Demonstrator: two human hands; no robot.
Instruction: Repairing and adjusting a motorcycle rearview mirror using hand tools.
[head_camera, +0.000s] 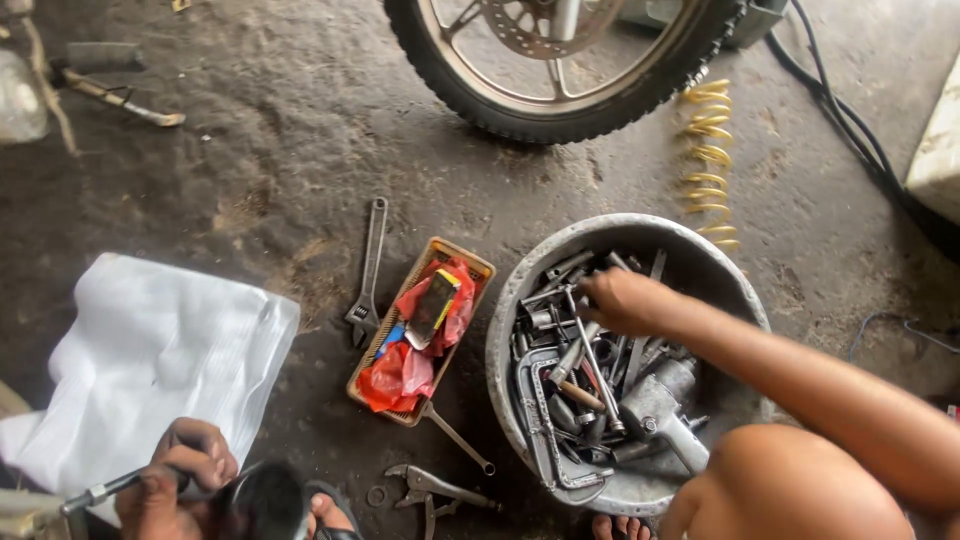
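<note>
My right hand (618, 300) reaches into the metal basin (520, 300) of tools, its fingers curled down among the sockets and wrenches (575, 345); from above I cannot tell whether they have closed on one piece or only rest on the heap. The tools lie directly under the fingertips, most with their long axes running from the far rim towards me, and an impact wrench (660, 405) sits just nearer me than the hand. My left hand (185, 465) is well apart, low at the left, fingers wrapped tight round a slim metal rod (100, 492) that points out to the left, just beside a dark round part (265, 500). So the right hand is the one nearer the basin.

Between the hands stands a small woven tray (470, 265) holding red plastic bags and a flat dark packet with a yellow patch. A white plastic sheet (150, 350) lies left of it, an adjustable wrench (370, 270) beside it, pliers (430, 492) below. Beyond are a wheel (560, 110) and a yellow coil spring (708, 160).
</note>
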